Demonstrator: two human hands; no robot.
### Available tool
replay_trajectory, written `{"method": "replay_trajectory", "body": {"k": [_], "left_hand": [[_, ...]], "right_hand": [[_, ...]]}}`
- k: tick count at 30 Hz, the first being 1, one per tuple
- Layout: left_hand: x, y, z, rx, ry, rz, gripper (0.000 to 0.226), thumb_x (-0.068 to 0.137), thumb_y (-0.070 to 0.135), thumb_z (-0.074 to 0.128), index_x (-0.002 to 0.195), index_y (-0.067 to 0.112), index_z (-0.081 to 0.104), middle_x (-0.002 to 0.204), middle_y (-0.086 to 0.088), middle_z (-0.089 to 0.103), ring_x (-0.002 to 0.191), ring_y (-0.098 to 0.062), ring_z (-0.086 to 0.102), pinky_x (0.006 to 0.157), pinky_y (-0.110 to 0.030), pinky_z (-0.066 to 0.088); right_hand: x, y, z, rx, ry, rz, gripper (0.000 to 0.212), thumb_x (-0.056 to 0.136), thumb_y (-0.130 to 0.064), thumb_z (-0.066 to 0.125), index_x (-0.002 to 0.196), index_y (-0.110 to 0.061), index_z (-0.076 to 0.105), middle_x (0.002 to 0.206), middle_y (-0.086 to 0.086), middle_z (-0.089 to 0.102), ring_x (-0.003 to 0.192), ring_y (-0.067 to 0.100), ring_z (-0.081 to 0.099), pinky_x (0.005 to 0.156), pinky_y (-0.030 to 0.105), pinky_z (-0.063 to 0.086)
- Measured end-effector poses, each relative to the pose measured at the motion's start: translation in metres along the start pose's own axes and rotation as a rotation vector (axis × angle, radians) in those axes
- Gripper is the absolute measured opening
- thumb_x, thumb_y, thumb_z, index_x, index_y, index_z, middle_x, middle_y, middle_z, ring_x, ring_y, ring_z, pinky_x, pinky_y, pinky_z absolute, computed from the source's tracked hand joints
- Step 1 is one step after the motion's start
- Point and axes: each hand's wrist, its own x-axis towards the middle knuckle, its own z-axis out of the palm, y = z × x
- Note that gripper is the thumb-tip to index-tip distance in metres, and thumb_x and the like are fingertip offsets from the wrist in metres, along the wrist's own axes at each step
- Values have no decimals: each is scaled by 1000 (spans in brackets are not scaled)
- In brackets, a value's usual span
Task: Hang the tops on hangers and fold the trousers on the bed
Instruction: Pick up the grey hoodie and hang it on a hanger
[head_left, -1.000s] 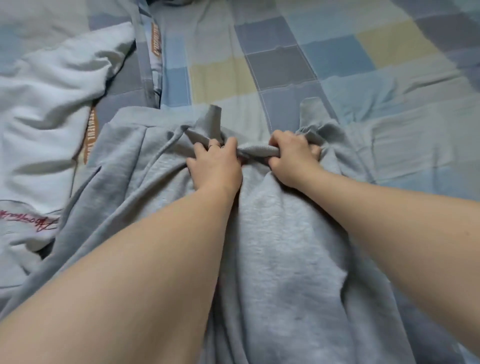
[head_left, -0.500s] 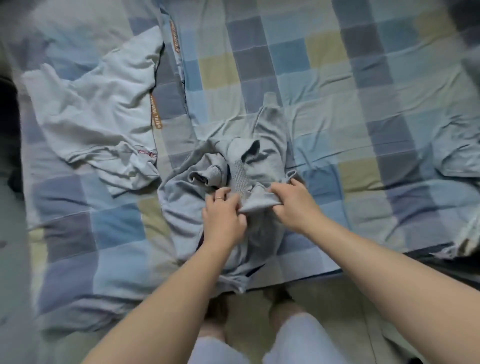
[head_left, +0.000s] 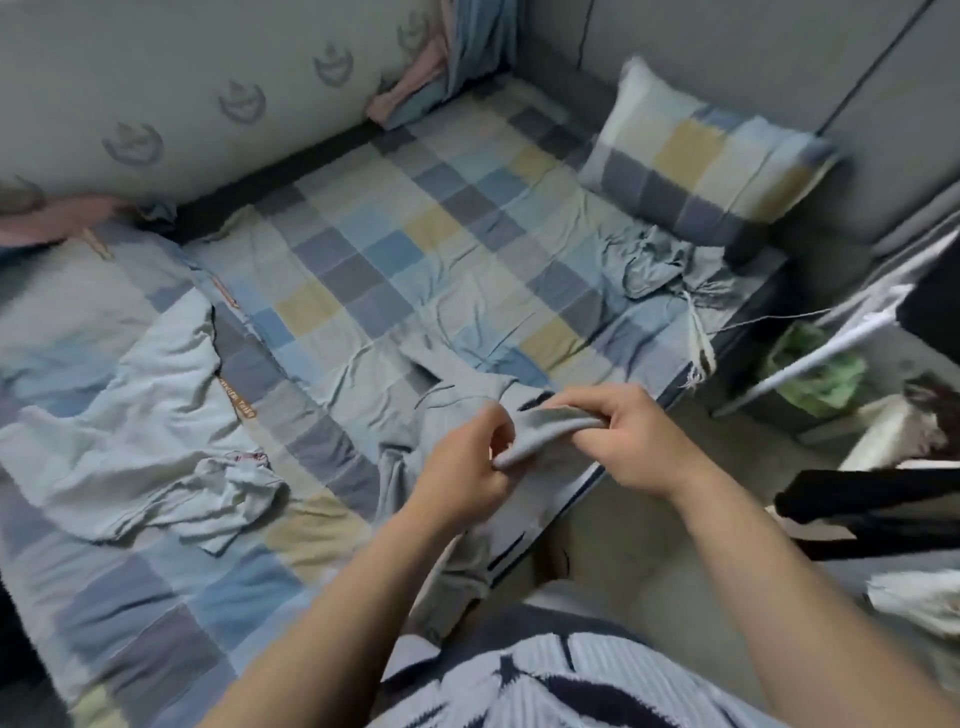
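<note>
Grey sweat trousers (head_left: 457, 400) lie bunched at the near edge of the bed (head_left: 363, 249), one part hanging over the side. My left hand (head_left: 467, 462) and my right hand (head_left: 631, 439) each grip the same raised band of the trousers' fabric, held just above the bed edge. A pale light-blue top (head_left: 130, 415) is spread crumpled on the bed's left side. A small grey-blue garment (head_left: 649, 265) sits crumpled near the pillow.
A checked pillow (head_left: 711, 161) leans at the bed's head on the right. A padded wall panel (head_left: 182, 78) runs behind the bed. White rods of a rack (head_left: 852, 332), a green bag (head_left: 810, 374) and a dark bar (head_left: 872, 499) stand on the floor at right.
The view has pulled back and swung right as I stood up. Both hands have lifted the trousers' band off the bed and toward the bed edge.
</note>
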Motion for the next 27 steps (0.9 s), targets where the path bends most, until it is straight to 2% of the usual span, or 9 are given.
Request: {"method": "replay_trajectory", "body": {"k": [2,6,9,12,16,19,21,24,27], "left_hand": [[-7,18,1,-18,-45,114,16,93,27,66,106,23,57,83,-2,68,79,-26,62,67,-40,45],[-28,60,20,-11,-167,281,15,99,24,61,103,14,71,98,-5,74,92,-26,66,77,-39,47],[-43,83,35,37,-192,364,13,98,24,60,92,13,62,87,-2,66,85,-22,60,76,-46,46],[-53,109,51,20,-230,459,17,94,23,54,79,18,50,81,3,54,78,-18,54,73,-47,45],[-60,166,91,-83,-314,567,34,90,38,39,84,12,59,93,2,57,87,-23,57,78,-48,46],[-65,218,137,-146,-385,731,25,95,25,43,78,12,54,81,1,57,79,-28,55,74,-49,43],[-77,257,171,-240,-478,721,24,98,22,46,80,8,54,74,-2,55,73,-20,54,67,-46,44],[-106,321,219,-389,-583,741,22,96,18,47,74,19,48,66,13,45,64,-3,40,57,-26,36],[-131,383,262,-484,-651,793,18,89,27,46,73,19,49,65,9,45,65,-2,41,58,-25,35]], "right_hand": [[-35,-11,4,95,117,-5,46,73,-3,51,88,-36,80,82,-11,75,76,-3,62,70,12,46],[-97,-24,7,165,316,3,30,78,-3,58,92,-20,79,86,3,77,79,2,64,74,16,50],[-145,-19,-4,154,445,32,31,84,8,60,97,-14,79,92,9,77,86,10,67,78,23,51],[-189,-12,-16,133,568,32,29,84,2,65,97,-19,80,93,6,78,87,9,67,80,21,50],[-255,4,-38,74,763,53,41,83,8,68,94,-30,77,88,-2,76,83,5,64,76,20,47],[-318,18,-60,40,930,85,22,81,-10,74,90,-29,73,77,2,69,74,7,56,70,27,42],[-364,27,-77,34,1017,111,10,81,-20,78,86,-24,71,74,11,62,71,12,52,67,32,39],[-435,34,-104,3,1123,118,28,74,-47,77,80,-22,66,64,-2,51,63,6,45,58,25,35],[-498,43,-128,-30,1197,131,31,76,-49,76,84,-21,65,67,1,53,63,8,47,58,23,37]]}}
